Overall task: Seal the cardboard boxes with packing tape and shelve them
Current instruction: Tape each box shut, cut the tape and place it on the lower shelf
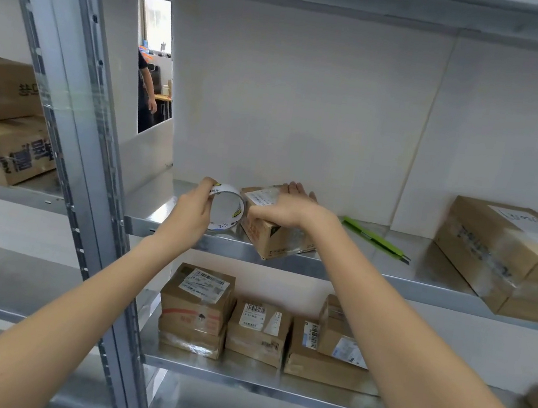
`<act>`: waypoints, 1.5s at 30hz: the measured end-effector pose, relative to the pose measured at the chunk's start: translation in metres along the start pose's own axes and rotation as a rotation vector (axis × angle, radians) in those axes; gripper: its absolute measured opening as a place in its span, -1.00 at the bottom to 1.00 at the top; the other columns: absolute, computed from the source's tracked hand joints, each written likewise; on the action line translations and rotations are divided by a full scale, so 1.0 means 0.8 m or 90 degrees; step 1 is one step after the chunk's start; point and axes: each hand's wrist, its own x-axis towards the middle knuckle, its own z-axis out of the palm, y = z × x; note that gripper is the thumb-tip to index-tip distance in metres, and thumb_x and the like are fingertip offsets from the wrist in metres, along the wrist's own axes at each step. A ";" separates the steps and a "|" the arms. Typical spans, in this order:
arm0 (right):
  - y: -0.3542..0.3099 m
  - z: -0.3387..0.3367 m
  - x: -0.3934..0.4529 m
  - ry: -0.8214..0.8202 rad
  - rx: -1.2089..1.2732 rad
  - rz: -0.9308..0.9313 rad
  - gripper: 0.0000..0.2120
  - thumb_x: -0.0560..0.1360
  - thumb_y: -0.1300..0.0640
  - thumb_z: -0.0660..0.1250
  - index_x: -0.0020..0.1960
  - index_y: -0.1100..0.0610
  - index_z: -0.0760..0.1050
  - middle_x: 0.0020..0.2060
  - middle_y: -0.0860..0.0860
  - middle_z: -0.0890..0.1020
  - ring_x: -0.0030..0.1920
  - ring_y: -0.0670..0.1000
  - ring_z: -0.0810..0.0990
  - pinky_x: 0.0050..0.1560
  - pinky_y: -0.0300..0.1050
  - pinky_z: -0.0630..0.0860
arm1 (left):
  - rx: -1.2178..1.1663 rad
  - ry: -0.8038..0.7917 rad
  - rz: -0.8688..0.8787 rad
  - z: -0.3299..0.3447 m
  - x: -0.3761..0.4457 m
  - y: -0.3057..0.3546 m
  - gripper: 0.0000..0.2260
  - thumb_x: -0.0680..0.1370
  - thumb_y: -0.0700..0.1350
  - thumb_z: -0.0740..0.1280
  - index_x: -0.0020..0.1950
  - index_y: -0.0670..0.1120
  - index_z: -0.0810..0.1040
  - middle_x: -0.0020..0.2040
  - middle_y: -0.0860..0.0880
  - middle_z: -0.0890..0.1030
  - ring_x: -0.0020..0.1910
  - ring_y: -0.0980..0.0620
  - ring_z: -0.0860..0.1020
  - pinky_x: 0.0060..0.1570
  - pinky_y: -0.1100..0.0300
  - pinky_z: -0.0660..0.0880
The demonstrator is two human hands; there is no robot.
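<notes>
A small brown cardboard box [273, 227] sits at the front edge of the grey metal shelf [372, 270], a white tape roll [227, 206] touching its left side, a green flat cutter [373, 237] lying to its right.

You have one view only, from the camera on your head. It faces the metal rack [287, 258] square on, tilted a little down, close enough that both forearms reach in from the bottom corners. The middle shelf's front edge crosses mid-frame; the lower shelf [253, 378] sits beneath, the upright post [76, 114] left.
</notes>
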 end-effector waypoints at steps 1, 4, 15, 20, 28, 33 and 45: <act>0.000 0.001 0.000 0.009 0.001 -0.009 -0.08 0.44 -0.35 0.21 0.57 0.20 0.03 0.51 0.13 0.18 0.53 0.10 0.07 0.48 0.11 0.04 | 0.000 0.000 -0.002 0.000 0.000 0.001 -0.79 0.67 -0.25 0.08 0.28 -0.18 0.37 0.10 -0.24 0.56 -0.06 -0.06 0.46 -0.13 0.14 0.36; -0.002 0.006 0.000 0.021 -0.004 -0.030 -0.11 0.45 -0.34 0.17 0.56 0.21 0.07 0.51 0.13 0.20 0.52 0.08 0.10 0.47 0.11 0.04 | 0.000 -0.001 -0.006 0.001 0.000 0.003 -0.79 0.68 -0.25 0.08 0.30 -0.19 0.36 0.10 -0.24 0.56 -0.05 -0.08 0.47 -0.12 0.14 0.36; -0.019 0.008 -0.015 0.012 -0.074 -0.088 -0.37 0.64 -0.09 0.00 0.59 0.22 -0.05 0.59 0.09 -0.03 0.58 0.02 -0.07 0.53 0.06 0.02 | -0.003 -0.011 -0.014 0.000 0.002 0.001 -0.78 0.68 -0.25 0.06 0.31 -0.18 0.35 0.05 -0.20 0.53 -0.07 -0.07 0.46 -0.11 0.12 0.36; -0.036 0.024 -0.014 0.045 -0.119 -0.099 -0.47 0.65 0.13 -0.02 0.59 0.19 -0.02 0.59 0.05 -0.01 0.58 -0.02 -0.06 0.53 0.16 -0.02 | 0.005 -0.013 -0.012 0.001 0.005 -0.002 -0.77 0.68 -0.26 0.06 0.31 -0.19 0.34 -0.01 -0.15 0.49 -0.09 -0.09 0.46 -0.14 0.11 0.34; -0.044 0.036 -0.023 0.122 -0.188 -0.135 -0.41 0.60 0.25 0.11 0.58 0.15 0.02 0.58 0.06 0.05 0.57 0.03 0.01 0.51 0.17 -0.02 | 0.014 -0.013 -0.016 0.002 0.006 -0.004 -0.77 0.67 -0.26 0.06 0.31 -0.18 0.35 0.01 -0.23 0.55 -0.12 -0.11 0.48 -0.13 0.06 0.38; -0.018 0.015 -0.024 0.076 -0.057 -0.033 -0.08 0.48 -0.31 0.26 0.60 0.04 -0.14 0.58 0.13 -0.11 0.56 0.26 -0.19 0.43 0.39 -0.20 | 0.015 -0.027 -0.005 -0.001 0.001 0.000 -0.78 0.68 -0.25 0.07 0.32 -0.19 0.33 0.00 -0.19 0.53 -0.13 -0.07 0.46 -0.14 0.11 0.35; 0.024 -0.017 -0.038 -0.050 0.639 0.134 -0.49 0.25 -0.16 0.53 0.06 0.12 0.58 -0.04 0.09 0.68 -0.11 0.08 0.65 -0.19 -0.13 0.57 | -0.416 0.156 -0.009 -0.019 0.033 0.044 -0.77 0.59 -0.30 0.23 0.18 -0.06 0.49 -0.14 -0.07 0.56 -0.18 0.01 0.56 -0.11 0.15 0.55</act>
